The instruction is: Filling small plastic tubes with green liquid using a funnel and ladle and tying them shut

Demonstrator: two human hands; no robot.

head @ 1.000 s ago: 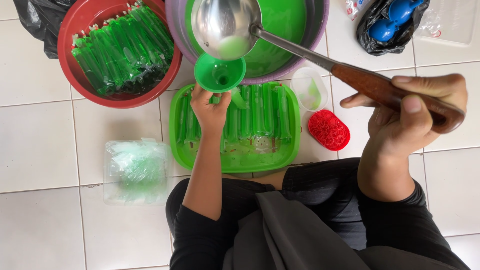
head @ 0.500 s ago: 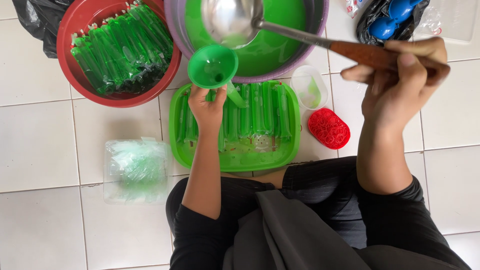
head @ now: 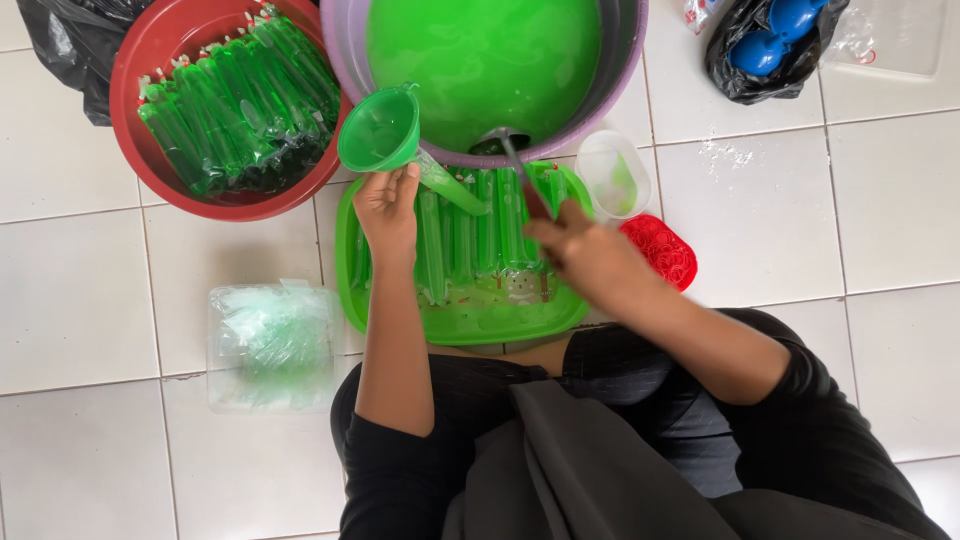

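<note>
- The left hand grips a green funnel by its stem, fingers closed around it; the funnel's mouth tilts up just above the fingertips, at the basin's rim.
- A thin plastic tube partly filled with green liquid hangs from the funnel's spout and slants away from the left fingers toward the right hand.
- The right hand is blurred; its fingers are closed on a ladle, whose dark handle runs up from the fingertips, with the bowl dipped in the liquid.
- Beyond both sets of fingers stands a purple basin full of bright green liquid.
- Under the hands lies a green tray holding filled tubes laid side by side.
- Just past the right fingers, to the outside, sit a small clear cup and a red mesh object.
- Outward from the left fingers, a red bowl is packed with filled green tubes.
- Nearer the body, left of the left forearm, lies a clear bag of empty tubes.
- Far beyond the right hand, a black bag holds blue items.
- Everything rests on white floor tiles.
</note>
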